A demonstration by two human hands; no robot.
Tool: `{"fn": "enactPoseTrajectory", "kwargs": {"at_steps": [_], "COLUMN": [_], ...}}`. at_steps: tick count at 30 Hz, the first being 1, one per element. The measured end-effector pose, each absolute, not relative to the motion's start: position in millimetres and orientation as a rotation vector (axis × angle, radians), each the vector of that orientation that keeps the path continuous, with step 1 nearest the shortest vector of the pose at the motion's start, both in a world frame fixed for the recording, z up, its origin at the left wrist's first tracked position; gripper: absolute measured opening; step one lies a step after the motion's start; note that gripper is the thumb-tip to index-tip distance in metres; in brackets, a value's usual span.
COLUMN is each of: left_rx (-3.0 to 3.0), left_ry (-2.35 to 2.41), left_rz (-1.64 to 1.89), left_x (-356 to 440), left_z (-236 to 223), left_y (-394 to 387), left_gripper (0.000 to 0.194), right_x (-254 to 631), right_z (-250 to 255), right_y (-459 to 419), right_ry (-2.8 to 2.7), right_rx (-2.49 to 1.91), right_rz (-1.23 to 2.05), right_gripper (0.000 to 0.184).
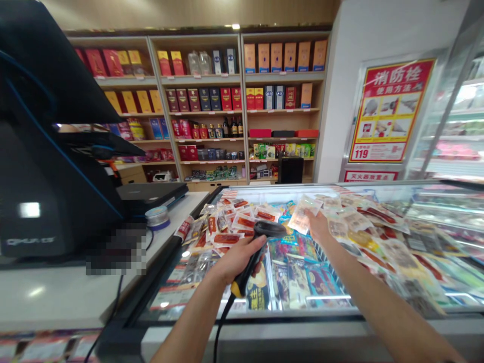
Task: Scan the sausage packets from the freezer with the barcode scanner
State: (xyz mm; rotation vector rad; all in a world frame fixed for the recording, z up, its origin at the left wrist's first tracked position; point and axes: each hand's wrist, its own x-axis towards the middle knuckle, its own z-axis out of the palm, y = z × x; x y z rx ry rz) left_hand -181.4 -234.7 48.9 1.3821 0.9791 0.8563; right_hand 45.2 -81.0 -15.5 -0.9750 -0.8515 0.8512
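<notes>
A black barcode scanner point(251, 262) with a yellow end and a trailing cable is gripped in my left hand point(242, 259), its head pointing right. My right hand point(319, 226) holds up a clear snack packet point(302, 214) by its right edge, in front of the scanner's head and a short way from it. Below both hands is a glass-topped freezer point(280, 315). Red-brown sausage packets point(227, 238) are heaped on the left of it, and more mixed clear packets point(359, 222) lie on the right. Colourful bags point(295, 277) show between the heaps.
To the left, a white counter point(49, 297) carries a black checkout terminal point(45, 151), a flat black box point(151, 190) and a roll of tape point(158, 218). Shelves of boxed goods point(204, 101) line the back wall. A red and yellow poster point(391, 111) hangs at right.
</notes>
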Motion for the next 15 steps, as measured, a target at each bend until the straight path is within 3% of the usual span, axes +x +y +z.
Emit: {"fn": "enactPoseTrajectory", "kwargs": {"at_steps": [15], "left_rx": [1.497], "left_ry": [0.913], "left_rz": [0.832], "left_x": [-181.6], "left_z": [50.9], "left_y": [-227.2], "left_gripper": [0.034], "right_x": [54.7], "right_z": [-25.3], "right_y": [-76.2], "right_ry": [-0.880], "right_rx": [-1.210], "right_rz": [0.710], "right_gripper": [0.037]}}
